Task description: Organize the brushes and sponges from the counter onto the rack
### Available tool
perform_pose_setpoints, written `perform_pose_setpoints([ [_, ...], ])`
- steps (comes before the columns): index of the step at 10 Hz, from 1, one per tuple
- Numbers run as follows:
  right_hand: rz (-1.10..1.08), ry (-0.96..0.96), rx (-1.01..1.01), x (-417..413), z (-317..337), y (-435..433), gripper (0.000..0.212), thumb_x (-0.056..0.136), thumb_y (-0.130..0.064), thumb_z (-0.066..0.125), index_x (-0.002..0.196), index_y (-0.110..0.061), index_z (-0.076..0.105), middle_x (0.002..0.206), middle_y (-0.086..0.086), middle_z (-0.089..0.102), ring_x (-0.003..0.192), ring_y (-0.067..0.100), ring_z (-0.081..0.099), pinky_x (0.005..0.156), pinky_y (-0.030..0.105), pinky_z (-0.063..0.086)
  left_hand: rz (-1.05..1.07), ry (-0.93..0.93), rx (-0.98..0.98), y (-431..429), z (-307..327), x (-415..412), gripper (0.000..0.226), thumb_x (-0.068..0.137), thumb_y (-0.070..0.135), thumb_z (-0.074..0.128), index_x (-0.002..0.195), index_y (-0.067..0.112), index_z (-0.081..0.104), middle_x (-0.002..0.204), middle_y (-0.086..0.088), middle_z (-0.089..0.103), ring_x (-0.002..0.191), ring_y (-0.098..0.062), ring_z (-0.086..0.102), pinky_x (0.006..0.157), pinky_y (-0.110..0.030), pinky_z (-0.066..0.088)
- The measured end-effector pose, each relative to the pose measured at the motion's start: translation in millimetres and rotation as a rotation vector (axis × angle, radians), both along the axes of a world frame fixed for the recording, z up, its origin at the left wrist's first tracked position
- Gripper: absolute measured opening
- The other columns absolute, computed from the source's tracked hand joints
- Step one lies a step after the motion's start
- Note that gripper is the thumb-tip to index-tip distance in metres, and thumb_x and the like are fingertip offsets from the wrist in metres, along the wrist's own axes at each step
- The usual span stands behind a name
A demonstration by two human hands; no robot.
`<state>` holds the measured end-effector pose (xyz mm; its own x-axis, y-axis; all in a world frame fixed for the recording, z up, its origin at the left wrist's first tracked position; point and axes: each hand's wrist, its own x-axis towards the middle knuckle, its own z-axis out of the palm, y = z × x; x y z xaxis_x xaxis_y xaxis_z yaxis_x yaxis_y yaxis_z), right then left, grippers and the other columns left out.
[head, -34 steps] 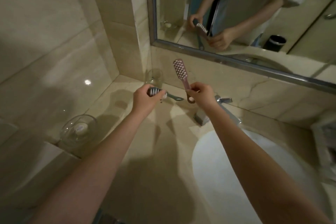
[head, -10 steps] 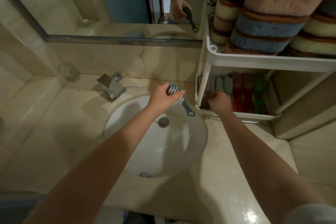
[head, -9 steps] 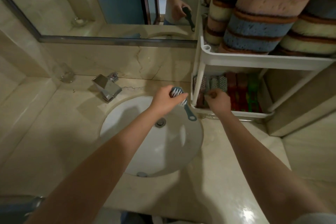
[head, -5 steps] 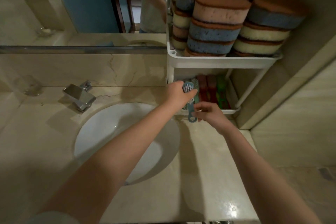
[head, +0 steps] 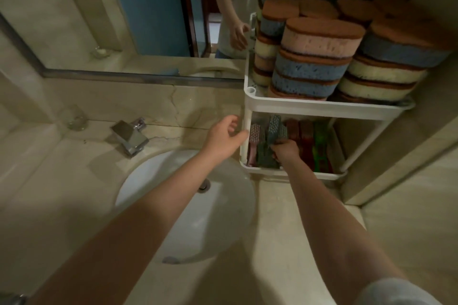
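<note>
A white two-tier rack point(head: 322, 107) stands on the counter right of the sink. Its top shelf carries several stacked sponges point(head: 314, 57) in blue, pink and cream with brown pads. The lower shelf holds a row of brushes: a pink brush point(head: 254, 136) at the left, red ones point(head: 302, 133) and a green one point(head: 318, 146) further right. My right hand point(head: 285, 149) reaches into the lower shelf, shut on the grey-blue brush point(head: 273, 127), whose bristled head stands upright. My left hand point(head: 224, 138) hovers open beside the rack's left post, holding nothing.
A white round sink point(head: 188, 205) lies under my left arm, with a chrome faucet point(head: 130, 137) behind it. A clear glass point(head: 74, 117) stands at the back left. A mirror point(head: 148, 19) runs along the wall. Beige counter point(head: 292, 242) stretches in front of the rack.
The grey-blue brush passed from my left hand to my right hand, which carried it into the lower shelf. My left hand let go and opened. The view shifted right toward the rack.
</note>
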<state>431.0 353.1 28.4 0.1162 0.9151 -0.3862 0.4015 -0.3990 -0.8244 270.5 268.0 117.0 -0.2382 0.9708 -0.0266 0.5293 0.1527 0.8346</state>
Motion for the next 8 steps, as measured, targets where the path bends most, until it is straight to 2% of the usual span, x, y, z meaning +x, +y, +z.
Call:
perform_pose_setpoints([
  [1, 0.116, -0.225, -0.022, -5.6, -6.5, 2.5, 0.02, 0.092, -0.013, 0.055, 0.102, -0.001, 0.068, 0.101, 0.017, 0.069, 0.079, 0.026, 0.064, 0.063, 0.028, 0.048, -0.072, -0.008, -0.011, 1.7, 1.9, 2.3, 0.042, 0.084, 0.028, 0.062, 0.124, 0.014, 0.055, 0.116, -0.001, 0.061, 0.105, -0.016, 0.056, 0.09, -0.032, 0.046],
  [2, 0.209, -0.375, -0.009, -8.1, -10.3, -1.5, 0.021, 0.09, -0.008, 0.053, 0.102, 0.0, 0.068, 0.107, 0.018, 0.068, 0.1, 0.031, 0.064, 0.078, 0.029, 0.048, -0.066, -0.062, 0.015, 0.7, 3.0, 5.4, 0.038, 0.084, 0.023, 0.062, 0.12, 0.012, 0.057, 0.112, -0.003, 0.063, 0.102, -0.018, 0.057, 0.09, -0.033, 0.047],
  [4, 0.214, -0.466, 0.033, -13.5, -7.6, -10.3, 0.021, 0.091, -0.007, 0.053, 0.106, -0.003, 0.066, 0.109, 0.015, 0.066, 0.101, 0.028, 0.062, 0.075, 0.026, 0.042, -0.079, -0.089, 0.005, 2.3, 0.8, 4.0, 0.034, 0.085, 0.023, 0.061, 0.118, 0.015, 0.058, 0.109, 0.001, 0.062, 0.097, -0.013, 0.057, 0.083, -0.027, 0.046],
  [5, 0.163, -0.49, 0.078, -15.5, -5.9, -15.2, 0.017, 0.091, -0.006, 0.053, 0.104, -0.004, 0.065, 0.108, 0.014, 0.065, 0.093, 0.024, 0.06, 0.073, 0.025, 0.041, -0.075, -0.127, 0.003, 3.8, 0.8, 2.4, 0.032, 0.085, 0.021, 0.062, 0.116, 0.014, 0.059, 0.106, 0.001, 0.062, 0.096, -0.014, 0.058, 0.081, -0.025, 0.046],
  [6, 0.092, -0.465, 0.124, -17.9, 1.0, -25.8, 0.018, 0.09, -0.005, 0.054, 0.105, -0.004, 0.064, 0.108, 0.014, 0.065, 0.097, 0.026, 0.061, 0.077, 0.028, 0.044, -0.107, -0.15, -0.033, 2.7, 0.8, -4.6, 0.031, 0.086, 0.022, 0.062, 0.115, 0.014, 0.059, 0.103, 0.003, 0.06, 0.096, -0.013, 0.058, 0.078, -0.021, 0.045],
  [7, 0.023, -0.419, 0.212, -24.6, 7.2, -39.4, 0.023, 0.089, -0.011, 0.056, 0.111, -0.007, 0.062, 0.108, 0.013, 0.066, 0.098, 0.029, 0.063, 0.08, 0.032, 0.049, -0.131, -0.128, -0.078, 0.5, -5.9, -22.9, 0.033, 0.087, 0.024, 0.061, 0.119, 0.013, 0.057, 0.108, 0.002, 0.06, 0.098, -0.012, 0.057, 0.083, -0.022, 0.046],
  [8, -0.077, -0.381, 0.275, -39.2, 11.3, -56.0, 0.024, 0.088, -0.02, 0.058, 0.11, -0.009, 0.059, 0.102, 0.009, 0.065, 0.094, 0.028, 0.062, 0.078, 0.035, 0.051, -0.102, -0.068, -0.142, -7.4, -12.7, -52.9, 0.028, 0.088, 0.024, 0.06, 0.113, 0.012, 0.062, 0.113, -0.003, 0.063, 0.102, -0.017, 0.058, 0.09, -0.027, 0.043],
])
